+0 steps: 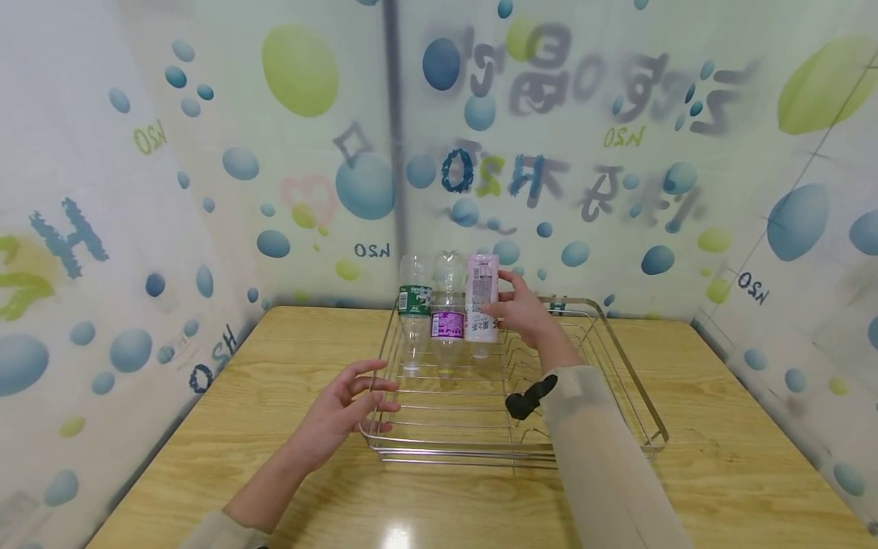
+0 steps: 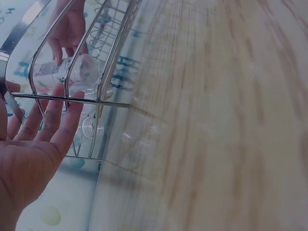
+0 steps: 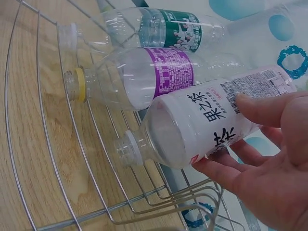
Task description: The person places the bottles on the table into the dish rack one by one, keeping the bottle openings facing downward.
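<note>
Three plastic bottles lie side by side in a wire rack (image 1: 473,394), necks toward me and bases toward the rack's back. The left one has a green label (image 1: 414,300), the middle one a purple label (image 1: 447,325) and a yellow neck ring (image 3: 81,83). My right hand (image 1: 524,309) holds the rightmost bottle, wrapped in a pink-and-white label (image 3: 207,115), thumb on one side and fingers on the other. At the rack's left front corner is my left hand (image 1: 336,415), fingers extended and spread by the wires. Whether they press the wires I cannot tell.
The rack stands on a wooden table (image 1: 693,396). A patterned curtain (image 1: 583,152) with blue and green spots hangs behind it and along both sides. Bent wire dividers (image 3: 202,202) fill the rack's right part. A black band (image 1: 531,398) circles the right wrist.
</note>
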A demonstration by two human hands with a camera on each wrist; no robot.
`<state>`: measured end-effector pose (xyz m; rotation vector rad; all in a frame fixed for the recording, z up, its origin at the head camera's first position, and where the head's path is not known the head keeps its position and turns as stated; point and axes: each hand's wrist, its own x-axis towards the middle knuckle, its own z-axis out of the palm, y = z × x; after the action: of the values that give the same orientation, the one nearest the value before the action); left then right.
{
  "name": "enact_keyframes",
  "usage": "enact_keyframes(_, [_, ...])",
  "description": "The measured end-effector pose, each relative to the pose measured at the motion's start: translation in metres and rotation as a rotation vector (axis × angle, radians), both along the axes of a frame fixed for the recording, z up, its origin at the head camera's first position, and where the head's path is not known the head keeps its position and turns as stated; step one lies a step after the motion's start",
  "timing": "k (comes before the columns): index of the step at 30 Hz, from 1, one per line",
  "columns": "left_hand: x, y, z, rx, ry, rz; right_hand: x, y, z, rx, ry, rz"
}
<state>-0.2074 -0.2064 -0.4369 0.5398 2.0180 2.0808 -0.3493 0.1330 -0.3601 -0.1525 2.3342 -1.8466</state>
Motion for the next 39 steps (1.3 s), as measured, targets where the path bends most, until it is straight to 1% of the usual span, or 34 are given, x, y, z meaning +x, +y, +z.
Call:
enact_keyframes(7, [0.000, 0.000, 0.001, -0.002, 0.001, 0.001, -0.001, -0.002, -0.004, 0.007, -0.005, 0.023])
enact_keyframes(17, [0.000, -0.001, 0.000, -0.008, -0.003, 0.002, -0.001, -0.003, -0.008, -0.015, -0.018, 0.024])
enact_keyframes(24, [0.000, -0.001, 0.000, -0.009, -0.003, 0.006, -0.001, -0.005, -0.010, 0.023, -0.004, 0.027])
enact_keyframes(31, [0.000, -0.001, 0.000, -0.006, 0.002, 0.002, -0.001, -0.005, -0.012, 0.058, -0.009, 0.020])
enact_keyframes(39, [0.001, -0.001, 0.000, -0.006, 0.004, 0.004, -0.001, -0.007, -0.010, 0.058, -0.024, 0.007])
